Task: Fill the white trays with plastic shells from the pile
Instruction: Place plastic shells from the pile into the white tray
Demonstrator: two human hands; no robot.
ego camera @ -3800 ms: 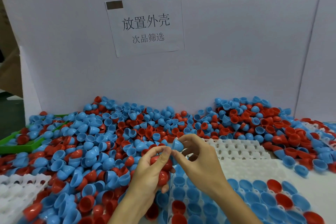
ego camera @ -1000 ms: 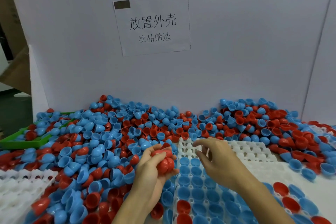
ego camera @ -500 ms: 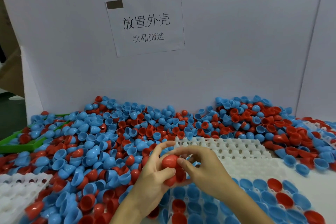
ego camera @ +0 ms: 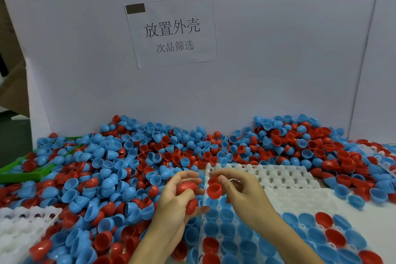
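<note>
red shell (ego camera: 214,190) sits pinched in the right hand (ego camera: 240,191), above the white tray (ego camera: 285,178), ready for seating; left hand (ego camera: 180,197) cups spare red shells (ego camera: 188,195).

Bright, even, diffuse light from above; shadows are faint and soft. No strong glare. Wide-angle bending curves the backboard (ego camera: 278,70) edges, and the bottom corners look smeared and soft.
</note>
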